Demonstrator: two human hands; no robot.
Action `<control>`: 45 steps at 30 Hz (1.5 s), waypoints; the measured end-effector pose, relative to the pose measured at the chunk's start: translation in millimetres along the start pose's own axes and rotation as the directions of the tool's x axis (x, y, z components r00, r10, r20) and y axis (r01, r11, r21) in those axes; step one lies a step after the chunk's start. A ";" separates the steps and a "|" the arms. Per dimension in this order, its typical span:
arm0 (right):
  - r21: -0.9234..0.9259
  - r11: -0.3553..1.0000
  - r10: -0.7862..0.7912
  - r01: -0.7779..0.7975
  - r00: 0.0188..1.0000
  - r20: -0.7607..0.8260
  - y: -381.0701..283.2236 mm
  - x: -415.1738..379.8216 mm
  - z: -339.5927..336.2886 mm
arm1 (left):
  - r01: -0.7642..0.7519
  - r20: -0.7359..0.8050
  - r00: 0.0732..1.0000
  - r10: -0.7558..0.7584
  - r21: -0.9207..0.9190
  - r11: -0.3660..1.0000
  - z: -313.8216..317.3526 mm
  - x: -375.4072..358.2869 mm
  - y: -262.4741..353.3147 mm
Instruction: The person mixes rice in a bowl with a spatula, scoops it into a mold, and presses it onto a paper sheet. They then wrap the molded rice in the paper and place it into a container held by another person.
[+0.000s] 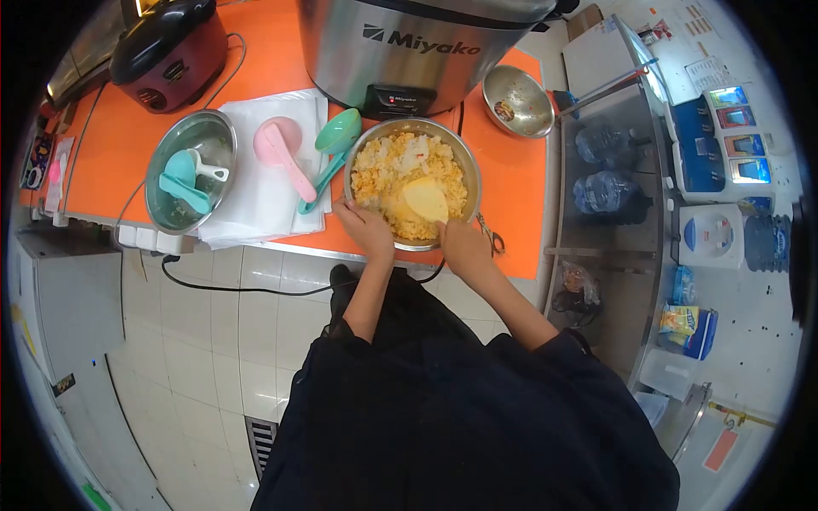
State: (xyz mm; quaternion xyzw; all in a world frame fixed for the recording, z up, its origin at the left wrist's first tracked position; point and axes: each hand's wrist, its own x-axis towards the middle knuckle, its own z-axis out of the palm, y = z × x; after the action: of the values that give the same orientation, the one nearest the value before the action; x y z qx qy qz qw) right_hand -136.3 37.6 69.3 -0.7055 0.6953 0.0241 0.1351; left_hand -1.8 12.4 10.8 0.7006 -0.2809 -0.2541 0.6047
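Note:
A steel bowl [471, 175] full of yellow-orange rice [383, 166] stands on the orange counter [511, 187], in front of a large steel Miyako rice cooker [409, 43]. My left hand [368, 228] grips the bowl's near rim. My right hand [460, 243] holds a yellow rice paddle [425, 198], whose blade lies in the rice near the front of the bowl.
Left of the bowl, a pink paddle [284, 153] and a green paddle [334, 145] lie on a white cloth [256, 187]. A steel lid [189, 170] holds teal scoops. A red cooker [170, 51] is far left, a small steel bowl [517, 102] right. Water bottles [601, 192] stand on a shelf.

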 end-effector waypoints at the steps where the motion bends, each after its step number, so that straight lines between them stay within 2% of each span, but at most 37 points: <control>1: 0.009 1.000 -0.016 0.015 0.994 0.106 0.7 -3.5 -4.8 | 0.001 0.006 1.000 -0.001 -0.005 1.000 0.9 0.5 -2.2; 2: 0.023 0.999 -0.032 0.028 0.977 0.213 1.4 -8.7 -10.2 | 0.014 0.012 1.000 -0.014 -0.007 1.000 0.1 0.8 -4.7; 3: 0.023 0.999 -0.029 0.025 0.978 0.205 4.1 -8.8 -19.8 | 0.023 0.012 1.000 -0.023 -0.012 1.000 1.2 2.0 -7.7; 5: -0.013 0.989 -0.132 0.148 0.918 0.375 11.5 -0.9 -47.5 | 0.006 0.013 1.000 -0.005 -0.035 0.999 2.0 2.8 -11.3; 7: -0.041 0.996 -0.043 0.083 0.806 0.591 10.6 21.2 -92.7 | -0.015 0.015 1.000 0.016 -0.059 0.998 2.6 5.0 -12.0; 9: -0.159 0.929 -0.197 0.333 0.812 0.550 14.8 46.3 -121.9 | -0.024 0.032 0.999 0.026 -0.079 0.997 1.1 4.0 -11.8; 10: -0.158 0.930 -0.197 0.331 0.813 0.548 9.3 56.9 -131.1 | -0.026 0.034 0.999 0.029 -0.080 0.996 0.0 2.8 -9.5; 12: -0.212 0.958 -0.101 0.192 0.921 0.377 -8.8 74.2 -139.0 | -0.009 0.037 0.999 0.013 -0.102 0.995 -1.0 2.1 -5.0; 14: -0.051 0.986 -0.139 0.160 0.949 0.282 4.6 90.2 -73.2 | 0.015 0.035 0.999 -0.012 -0.078 0.997 0.1 2.2 -6.4; 16: -0.053 0.972 -0.232 0.228 0.971 -0.066 17.5 59.3 23.7 | 0.042 0.043 0.998 -0.040 -0.046 0.998 0.0 3.1 -6.7; 18: 0.033 0.996 -0.093 0.088 0.983 0.158 3.6 25.5 3.0 | 0.027 0.007 1.000 -0.027 0.010 1.000 0.0 1.3 -2.2; 19: 0.040 0.996 -0.080 0.074 0.982 0.169 0.9 13.1 -6.1 | 0.033 0.021 0.999 -0.034 0.023 0.999 -6.4 -2.2 -0.2; 21: 0.073 0.992 -0.116 0.099 0.943 0.313 6.7 6.5 -36.0 | 0.057 0.040 0.998 -0.054 -0.095 0.994 -2.9 1.5 7.5; 22: 0.073 0.992 -0.116 0.098 0.945 0.306 8.2 8.6 -53.0 | 0.052 0.042 0.998 -0.048 -0.100 0.994 -2.0 2.6 5.7; 23: 0.061 0.998 -0.028 -0.001 0.878 0.477 10.9 17.7 -71.4 | 0.036 0.032 0.999 -0.033 -0.079 0.996 -1.5 3.9 3.9; 24: 0.032 0.995 0.056 -0.099 0.772 0.633 17.4 26.8 -84.6 | 0.022 0.024 1.000 -0.021 -0.056 0.998 -1.3 3.4 0.6; 25: 0.092 0.991 -0.131 0.098 0.847 0.515 30.4 35.7 -95.4 | 0.019 0.024 1.000 -0.017 -0.058 0.998 -0.4 2.9 -0.9; 26: 0.122 0.947 -0.322 0.298 0.867 0.379 39.1 46.9 -103.6 | 0.026 0.026 0.999 -0.024 -0.059 0.998 0.1 2.8 -2.4; 27: 0.123 0.946 -0.325 0.301 0.867 0.377 39.2 61.8 -107.4 | 0.033 0.029 0.999 -0.031 -0.058 0.998 -0.1 2.9 -2.7; 29: 0.041 0.995 -0.103 0.094 0.922 0.374 36.4 85.3 -108.7 | 0.031 0.031 0.999 -0.029 -0.057 0.998 -0.7 3.4 -3.9; 31: 0.065 0.992 -0.126 0.111 0.940 0.319 58.9 95.3 -15.1 | 0.038 0.034 0.999 -0.036 -0.056 0.998 -0.2 1.3 -4.0; 33: 0.081 0.996 -0.048 0.025 0.955 0.292 14.7 39.1 -26.3 | 0.067 0.038 0.997 -0.064 -0.078 0.995 -0.2 2.7 -2.1; 37: 0.040 0.995 -0.100 0.092 0.956 0.274 15.4 14.3 -55.7 | 0.023 0.017 1.000 -0.022 -0.077 0.997 -0.2 1.3 2.7; 39: -0.123 0.985 -0.058 0.122 0.902 0.427 10.3 24.5 -105.8 | 0.023 0.077 0.997 -0.014 -0.122 0.992 -2.4 6.9 -6.1; 40: -0.123 0.984 -0.064 0.129 0.900 0.430 8.4 24.0 -126.2 | 0.024 0.070 0.997 -0.016 -0.119 0.993 -7.7 9.9 -13.0; 42: -0.299 0.923 -0.144 0.243 0.937 0.317 6.0 26.9 -156.7 | -0.238 0.240 0.953 0.187 0.206 0.949 -20.4 18.9 -23.6; 43: -0.296 0.923 -0.148 0.246 0.937 0.316 4.9 32.1 -159.9 | -0.240 0.237 0.953 0.189 0.208 0.948 -30.0 22.6 -13.5; 44: -0.385 0.879 -0.104 0.280 0.903 0.418 3.2 37.5 -161.5 | -0.163 0.415 0.908 0.053 0.233 0.959 -41.3 25.9 -3.5; 45: -0.464 0.825 -0.048 0.322 0.859 0.510 1.7 42.7 -161.5 | -0.090 0.571 0.816 -0.086 0.273 0.958 -47.9 27.9 4.7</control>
State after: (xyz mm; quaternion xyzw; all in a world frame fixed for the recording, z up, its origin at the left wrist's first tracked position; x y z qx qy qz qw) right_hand -161.5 -40.1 214.9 -0.7525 0.5312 0.3757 0.1020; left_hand 50.9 26.1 21.7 0.6705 -0.4853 -0.4103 0.3830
